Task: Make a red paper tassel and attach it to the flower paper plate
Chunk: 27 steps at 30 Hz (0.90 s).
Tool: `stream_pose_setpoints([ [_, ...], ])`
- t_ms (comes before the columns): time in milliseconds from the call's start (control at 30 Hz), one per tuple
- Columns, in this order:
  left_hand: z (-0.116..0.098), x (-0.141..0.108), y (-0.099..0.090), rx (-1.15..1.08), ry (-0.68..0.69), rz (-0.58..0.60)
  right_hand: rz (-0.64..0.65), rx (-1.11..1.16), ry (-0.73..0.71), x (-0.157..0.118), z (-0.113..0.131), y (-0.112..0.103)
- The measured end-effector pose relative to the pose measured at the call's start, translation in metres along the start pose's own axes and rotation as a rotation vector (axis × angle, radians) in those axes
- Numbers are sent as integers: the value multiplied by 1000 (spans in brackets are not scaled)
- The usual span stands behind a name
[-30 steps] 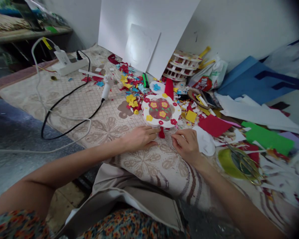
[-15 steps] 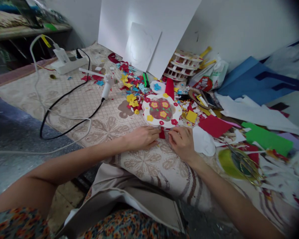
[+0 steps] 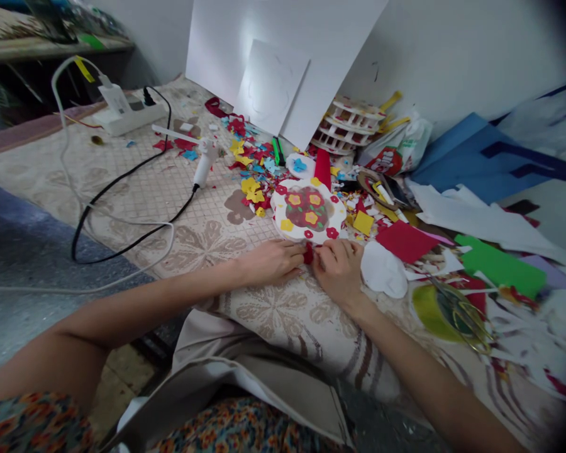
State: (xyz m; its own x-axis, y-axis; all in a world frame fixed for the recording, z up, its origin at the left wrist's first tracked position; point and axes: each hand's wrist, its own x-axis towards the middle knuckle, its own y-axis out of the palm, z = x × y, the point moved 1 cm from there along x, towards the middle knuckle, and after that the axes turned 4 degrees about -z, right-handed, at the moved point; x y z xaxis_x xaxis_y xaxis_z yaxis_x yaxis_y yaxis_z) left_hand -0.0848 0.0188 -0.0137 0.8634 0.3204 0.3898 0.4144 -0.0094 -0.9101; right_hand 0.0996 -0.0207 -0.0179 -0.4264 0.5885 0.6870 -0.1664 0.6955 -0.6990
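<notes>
Between my hands is a small piece of red foam sheet (image 3: 308,253), partly hidden by fingers. My left hand (image 3: 276,261) lies on the patterned cloth, its fingertips closed on the left side of the red piece. From the other side my right hand (image 3: 339,267) pinches it with bent fingers. Just beyond them lies a white scalloped foam piece (image 3: 280,228) decorated with red and yellow flowers round a brownish centre. A red strip (image 3: 322,168) sticks out behind it. Close to my right hand is a white cloud-shaped cutout (image 3: 384,270).
A white glue gun (image 3: 204,168) with a black cord rests left, near a power strip (image 3: 129,118). Flower cutouts and scraps (image 3: 252,189) cover the middle. Scissors (image 3: 460,308) lie by a yellow tape roll (image 3: 422,314) at right. White boards (image 3: 273,82) lean on the wall.
My right hand has moved slightly left, closer to my left hand. The red piece, flat and strip-like before, now looks bunched or folded and shows less between my fingers.
</notes>
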Motion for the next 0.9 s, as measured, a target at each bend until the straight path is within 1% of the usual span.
stream_pose_setpoints([
  [133, 0, 0, -1, -24, -9, -15, -1, 23, 36, -1, 1, 3],
  [267, 0, 0, 0, -17, -9, -5, -5, 36, 77, 0, 1, 6],
  [400, 1, 0, 0, -1, -13, 2, -27, 37, 76, 2, 2, 4],
  [533, 1, 0, 0, 12, -10, 20, -41, 34, 41, -1, 1, 0],
  [733, 0, 0, 0, 27, -23, 35, -46, 57, -16, -9, -8, -1],
  [900, 0, 0, 0, 20, -23, 30, -87, 26, -148, -8, -13, 3],
])
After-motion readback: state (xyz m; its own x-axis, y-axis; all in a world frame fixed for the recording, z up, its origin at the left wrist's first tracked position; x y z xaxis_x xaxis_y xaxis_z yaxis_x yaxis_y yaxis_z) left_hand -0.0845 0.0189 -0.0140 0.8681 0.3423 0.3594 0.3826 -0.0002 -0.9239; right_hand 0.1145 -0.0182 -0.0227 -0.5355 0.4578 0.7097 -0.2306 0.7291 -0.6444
